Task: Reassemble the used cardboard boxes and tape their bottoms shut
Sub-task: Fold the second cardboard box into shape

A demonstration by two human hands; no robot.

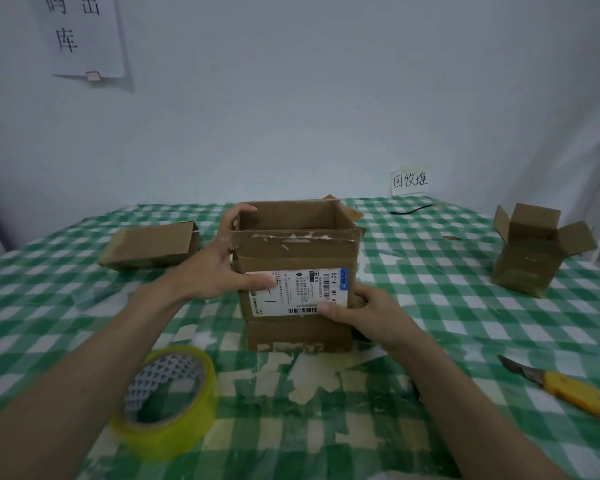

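Observation:
A used brown cardboard box (291, 251) with a white shipping label stands upright in the middle of the checked table, its top open. My left hand (219, 265) grips its left side, thumb across the label, fingers over the upper left edge. My right hand (357, 313) holds the lower right corner, thumb on the label's barcode. A roll of yellowish clear tape (168, 400) lies at the near left, partly behind my left forearm. A yellow utility knife (565, 389) with its blade out lies at the near right.
A flattened box (149, 245) lies at the far left. A small assembled box (530, 258) with open top flaps stands at the far right. The green-and-white cloth (430, 289) has tape scraps stuck on it. A black cable tie (411, 210) lies near the wall.

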